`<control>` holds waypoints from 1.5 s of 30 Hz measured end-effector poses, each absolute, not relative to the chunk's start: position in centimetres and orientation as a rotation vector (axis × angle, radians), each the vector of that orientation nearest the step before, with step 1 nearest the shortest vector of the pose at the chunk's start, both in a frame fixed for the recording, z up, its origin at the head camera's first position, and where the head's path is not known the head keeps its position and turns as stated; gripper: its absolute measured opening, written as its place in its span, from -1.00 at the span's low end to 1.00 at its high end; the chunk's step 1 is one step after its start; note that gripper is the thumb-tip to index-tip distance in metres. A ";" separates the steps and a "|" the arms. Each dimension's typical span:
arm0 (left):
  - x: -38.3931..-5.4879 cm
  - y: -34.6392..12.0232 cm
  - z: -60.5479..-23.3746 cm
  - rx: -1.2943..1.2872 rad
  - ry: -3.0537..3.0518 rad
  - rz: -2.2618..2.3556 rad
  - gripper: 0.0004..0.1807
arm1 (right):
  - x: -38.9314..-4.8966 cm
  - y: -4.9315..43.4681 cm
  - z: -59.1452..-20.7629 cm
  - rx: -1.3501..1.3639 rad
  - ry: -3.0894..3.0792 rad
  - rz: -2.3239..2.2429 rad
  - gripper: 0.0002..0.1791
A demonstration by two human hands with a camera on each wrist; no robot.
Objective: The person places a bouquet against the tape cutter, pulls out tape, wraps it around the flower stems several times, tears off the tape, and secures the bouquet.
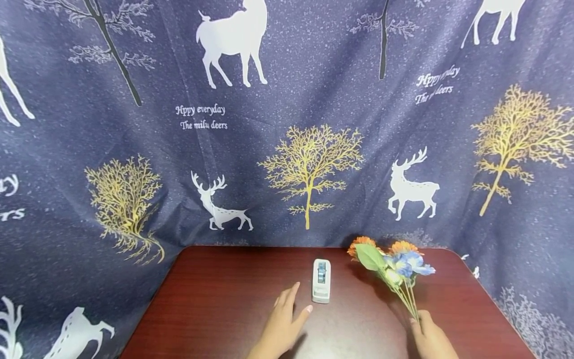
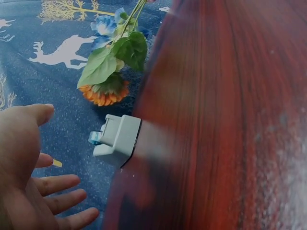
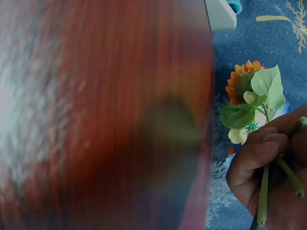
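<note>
A bunch of artificial flowers, with orange and blue blooms and green leaves, is held by its stems in my right hand above the table's right side. In the right wrist view the fingers curl round the green stems, whose cut ends stick out below. A white tape dispenser with a blue roll stands on the table at the middle. My left hand hovers just left of and nearer than the dispenser, fingers spread. The left wrist view shows that hand apart from the dispenser, holding nothing.
The dark red wooden table has a glossy top with a bright reflection near the front. Behind it hangs a dark blue cloth printed with white deer and golden trees, close against the table's back edge.
</note>
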State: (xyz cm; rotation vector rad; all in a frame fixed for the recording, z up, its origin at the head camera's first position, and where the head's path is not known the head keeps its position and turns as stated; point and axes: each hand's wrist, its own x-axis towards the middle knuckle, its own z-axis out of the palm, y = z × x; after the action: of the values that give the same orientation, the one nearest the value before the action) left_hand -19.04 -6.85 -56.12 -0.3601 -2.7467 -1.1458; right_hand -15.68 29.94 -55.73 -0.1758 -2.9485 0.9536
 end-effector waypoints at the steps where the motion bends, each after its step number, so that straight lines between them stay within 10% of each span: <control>1: -19.0 -6.8 -56.1 -0.368 -2.741 -1.146 -0.22 | -15.7 29.8 -55.6 -0.174 -2.949 0.958 -0.72; 45: -19.7 -2.4 -54.5 -0.507 -2.506 -1.996 -0.69 | -16.1 20.6 -52.3 0.319 -2.755 1.113 -0.98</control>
State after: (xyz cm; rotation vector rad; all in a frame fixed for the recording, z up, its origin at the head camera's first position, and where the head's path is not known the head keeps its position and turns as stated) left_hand -19.70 -2.36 -54.53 -0.5066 -2.5057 -1.9957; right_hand -16.06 20.58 -52.33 0.3188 -2.7553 1.1125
